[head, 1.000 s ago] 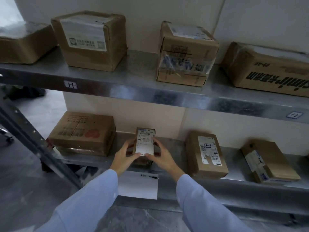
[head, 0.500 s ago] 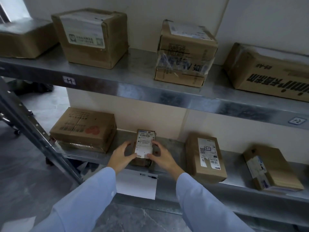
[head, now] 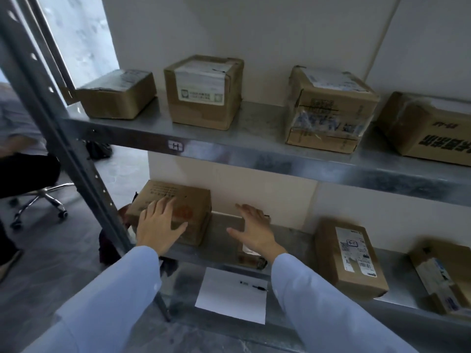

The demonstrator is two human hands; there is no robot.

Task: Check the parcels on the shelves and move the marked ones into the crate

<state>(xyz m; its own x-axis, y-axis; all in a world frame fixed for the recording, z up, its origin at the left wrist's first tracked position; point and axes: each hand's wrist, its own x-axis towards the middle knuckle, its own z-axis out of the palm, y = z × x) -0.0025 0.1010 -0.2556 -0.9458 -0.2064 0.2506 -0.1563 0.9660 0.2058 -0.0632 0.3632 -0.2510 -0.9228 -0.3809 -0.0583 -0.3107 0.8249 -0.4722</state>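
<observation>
My left hand [head: 160,225] lies spread and open against the front of a brown parcel with a red mark [head: 188,200] at the left end of the lower shelf [head: 221,240]. My right hand [head: 254,230] hovers open, palm down, over the small labelled parcel [head: 251,257], which lies flat on the shelf and is mostly hidden under the hand and wrist. Further right lie a labelled parcel [head: 351,256] and another parcel [head: 443,276]. No crate is in view.
The upper shelf [head: 254,146], tagged H, carries several cardboard boxes [head: 204,93]. A white sheet [head: 232,294] hangs from the lower shelf's front edge. A slanted metal upright [head: 63,138] crosses the left. A wheeled chair [head: 40,200] and a seated person's legs are at the far left.
Both hands have let go of the small labelled parcel, which now lies flat. My left hand moved left onto the red-marked parcel. The view shifted left and up.
</observation>
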